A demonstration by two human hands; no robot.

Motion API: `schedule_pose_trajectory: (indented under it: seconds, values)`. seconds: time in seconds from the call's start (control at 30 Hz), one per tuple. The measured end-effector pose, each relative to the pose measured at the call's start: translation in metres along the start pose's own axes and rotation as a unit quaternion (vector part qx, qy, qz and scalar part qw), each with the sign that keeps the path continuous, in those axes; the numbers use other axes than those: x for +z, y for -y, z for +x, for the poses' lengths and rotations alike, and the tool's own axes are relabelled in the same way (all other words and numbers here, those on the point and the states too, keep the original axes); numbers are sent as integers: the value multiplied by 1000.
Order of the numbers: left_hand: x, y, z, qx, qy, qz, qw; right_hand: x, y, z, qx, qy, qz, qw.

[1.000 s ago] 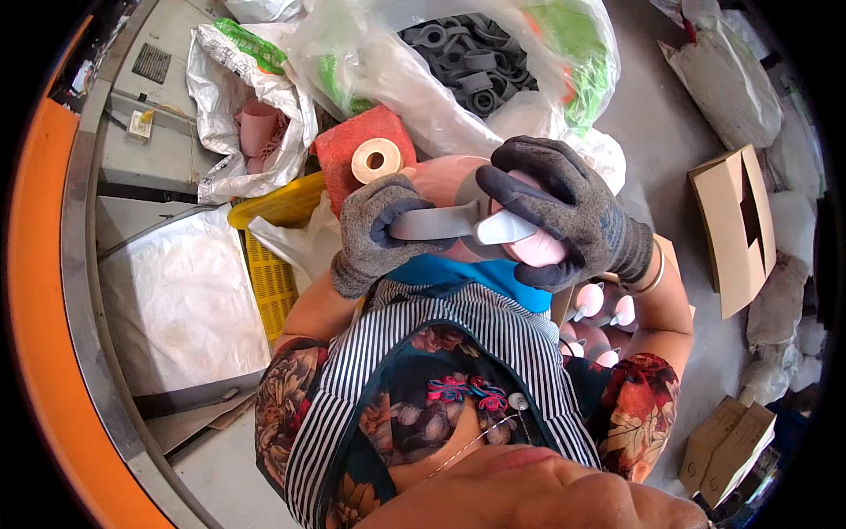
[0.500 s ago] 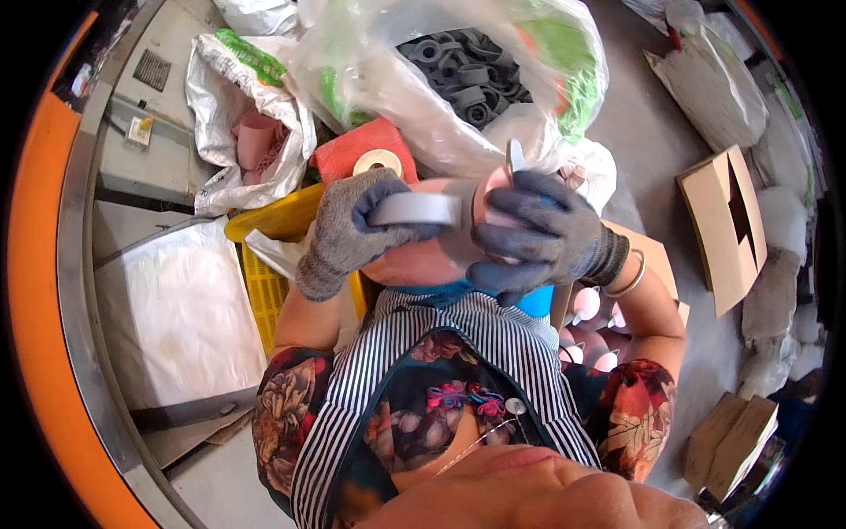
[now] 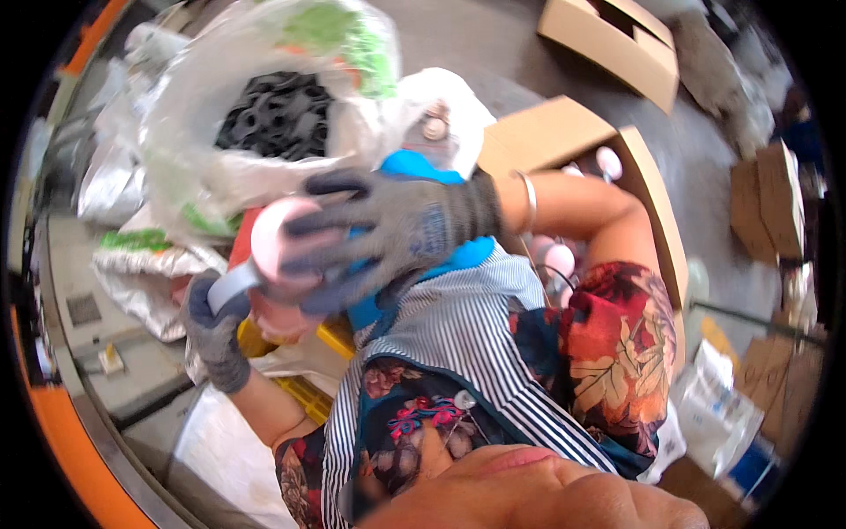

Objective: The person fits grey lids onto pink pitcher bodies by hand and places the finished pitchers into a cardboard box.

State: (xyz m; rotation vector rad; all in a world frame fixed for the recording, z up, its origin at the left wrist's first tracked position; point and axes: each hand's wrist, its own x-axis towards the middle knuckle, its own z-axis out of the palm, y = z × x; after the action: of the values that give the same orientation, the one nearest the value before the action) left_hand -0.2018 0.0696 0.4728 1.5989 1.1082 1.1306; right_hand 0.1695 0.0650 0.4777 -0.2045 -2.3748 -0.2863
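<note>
A pink rounded vessel (image 3: 275, 234) with a grey loop handle (image 3: 234, 285) is held in front of my body, left of the middle. My left hand (image 3: 216, 339), in a grey and dark blue work glove, is closed round the handle. My gloved right hand (image 3: 392, 231) clasps the vessel's right side, its blurred fingers spread across the pink wall. Those fingers hide part of the body, and the vessel's far side does not show. Blue material (image 3: 423, 167) shows behind the right hand.
A large clear plastic bag (image 3: 181, 115) of dark grey parts stands beyond my hands. At my right, a cardboard box (image 3: 656, 216) contains several similar pink pieces. A yellow crate (image 3: 304, 398) and white sack (image 3: 141, 295) are at left; another carton (image 3: 608, 53) lies far right.
My view and body have turned right. The vessel, in both hands throughout, now appears farther left and is tilted differently. The box of pink pieces shows more fully.
</note>
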Motion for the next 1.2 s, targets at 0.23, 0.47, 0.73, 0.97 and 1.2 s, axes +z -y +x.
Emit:
schedule_pose_trajectory:
  seconds: [0.23, 0.47, 0.73, 0.97, 1.2]
  values:
    - [104, -37, 9, 103, -68, 322, 939, 34, 9, 13, 246, -120, 142, 951]
    - [160, -58, 33, 274, -23, 439, 855, -6, 7, -19, 448, -57, 237, 860]
    - [215, -96, 45, 443, 261, 264, 816, -192, 92, -81, 422, 91, 42, 901]
    - [239, -60, 53, 391, 314, 265, 824, -307, 246, -207, 812, 384, 7, 440]
    - [248, -36, 26, 358, 347, 315, 807, -160, 414, -390, 701, 529, -12, 479]
